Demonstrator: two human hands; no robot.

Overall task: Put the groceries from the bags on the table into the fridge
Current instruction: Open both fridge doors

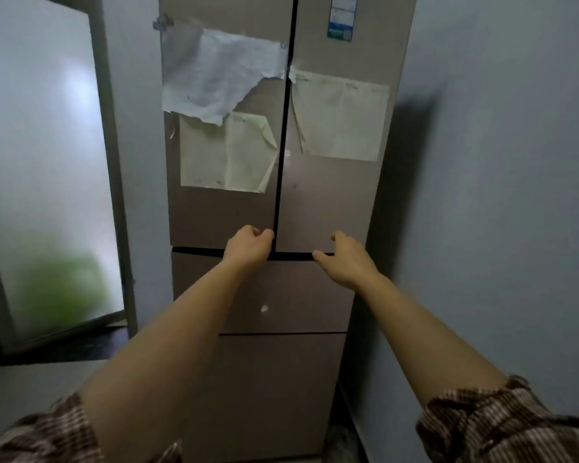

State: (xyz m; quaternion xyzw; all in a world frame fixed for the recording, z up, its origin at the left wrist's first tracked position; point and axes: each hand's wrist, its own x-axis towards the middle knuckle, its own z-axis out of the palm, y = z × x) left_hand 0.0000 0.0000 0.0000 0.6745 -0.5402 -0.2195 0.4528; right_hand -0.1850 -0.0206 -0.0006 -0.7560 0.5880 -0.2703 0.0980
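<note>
The fridge stands shut directly ahead; the left hand curls its grip at the door seam, the right hand spreads open, holding nothing. The stiff doors likely resist on their seals, so pull at the lower inner edges beside each grip.

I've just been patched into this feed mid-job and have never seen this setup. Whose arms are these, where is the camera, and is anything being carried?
There is no machine here: a person works with bare hands, and the single picture comes from a wide-angle camera on their head, looking forward and down. The tall brownish cabinet is the fridge, with two upper doors and drawers below, all closed. Papers are stuck on the doors. The left hand curls at the bottom inner corner of the left door; the right hand is spread at the bottom edge of the right door. Neither holds any groceries. A frosted glass door stands to the left. No bags or table are in view.
</note>
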